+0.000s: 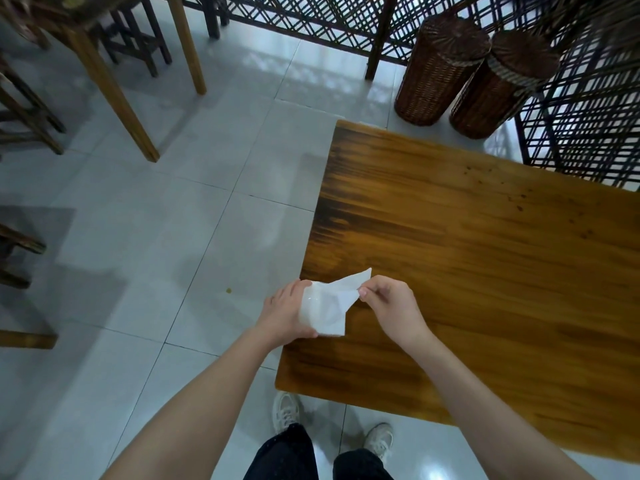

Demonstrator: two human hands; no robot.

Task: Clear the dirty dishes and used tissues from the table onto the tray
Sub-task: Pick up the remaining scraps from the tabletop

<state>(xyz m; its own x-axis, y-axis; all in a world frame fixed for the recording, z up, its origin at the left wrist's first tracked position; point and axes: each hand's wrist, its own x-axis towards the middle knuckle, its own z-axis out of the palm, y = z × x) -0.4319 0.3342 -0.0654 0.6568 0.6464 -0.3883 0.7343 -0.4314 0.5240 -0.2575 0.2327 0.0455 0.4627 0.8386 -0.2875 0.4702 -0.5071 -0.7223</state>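
**Two hands hold a white tissue over the near corner of a wooden table**

Seen from the head, looking down. The person stands at the near left corner of a long wooden table [485,254]. Both bare hands meet just above that corner, over the table's left edge.

The left hand [289,313] is curled round the bulk of a crumpled white tissue [332,306], thumb underneath. A faint round outline shows within the white; it may be a small dish held with the tissue, but it is too blurred to be sure. The right hand [391,306] pinches the tissue's upper right edge between thumb and forefinger, its other fingers curled in. The tissue is lifted clear of the wood. Its long axis runs from the left hand, low and left, up and right to a pointed corner just beyond the right hand. Both hands touch it; the left carries most of it.

No tray is in view, so which way the tissue must travel cannot be told. The part of the tabletop that shows has only a few dark specks toward its far right.

The floor [173,237] is pale glossy tile with a small yellow speck [228,290] near the left hand. Two tall wicker baskets [440,67] stand beyond the table's far end, against a dark lattice screen [311,19]. Legs of another wooden table [110,88] and stools stand at far left. The person's pale shoes [285,410] show below
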